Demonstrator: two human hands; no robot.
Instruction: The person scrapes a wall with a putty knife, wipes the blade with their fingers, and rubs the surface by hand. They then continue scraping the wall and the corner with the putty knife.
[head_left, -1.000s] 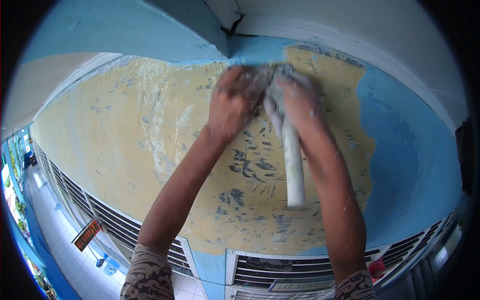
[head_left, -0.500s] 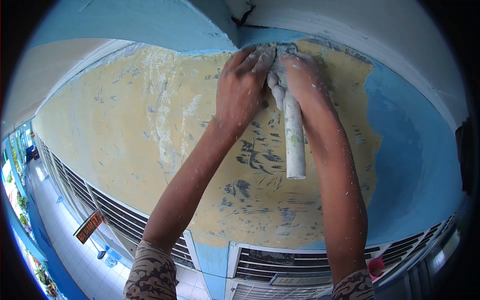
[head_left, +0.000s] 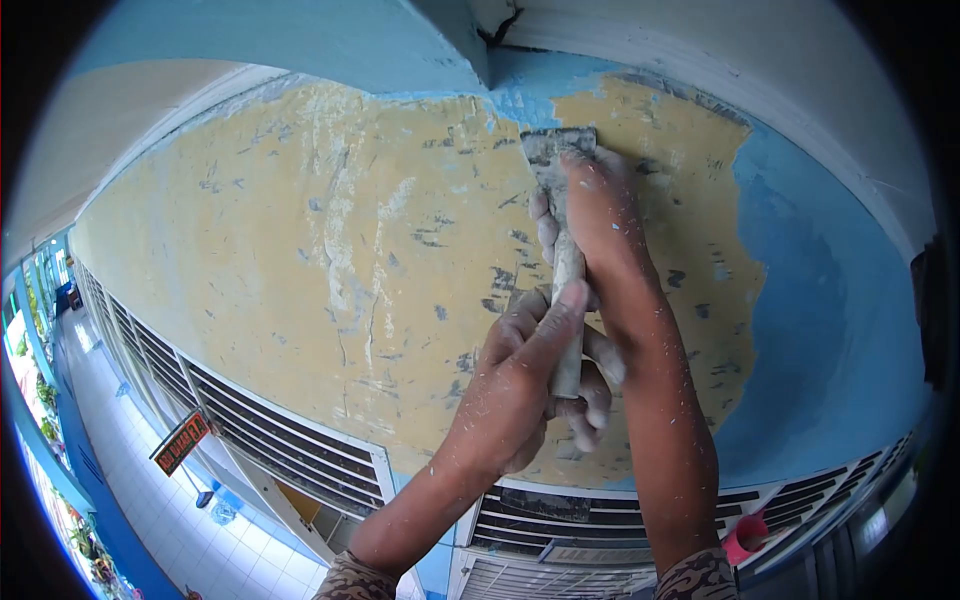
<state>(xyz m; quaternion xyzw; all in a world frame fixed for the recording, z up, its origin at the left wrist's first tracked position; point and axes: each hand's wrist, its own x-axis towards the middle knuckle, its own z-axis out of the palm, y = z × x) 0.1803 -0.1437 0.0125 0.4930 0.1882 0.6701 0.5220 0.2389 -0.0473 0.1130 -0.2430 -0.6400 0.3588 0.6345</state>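
A scraper [head_left: 557, 147] with a wide flat blade and a whitish round handle lies upright before the wall [head_left: 420, 240], whose blue paint is gone over a large tan patch with dark marks. My right hand [head_left: 597, 200] grips the scraper near its blade, thumb on the blade's face. Lower down, my left hand [head_left: 535, 375] is closed round the handle, with its thumb along the front. Pale flecks dot both hands and forearms.
Above the patch juts a blue beam [head_left: 420, 50], with a white ceiling edge beside it. Below run louvred windows [head_left: 560, 515]. An orange-and-black sign [head_left: 180, 441] hangs at lower left over a tiled floor. A red container [head_left: 744, 538] shows at lower right.
My left hand has left the blade end and come down onto the handle. The scraper and my right hand have moved lower, away from the beam, baring the wall's upper edge.
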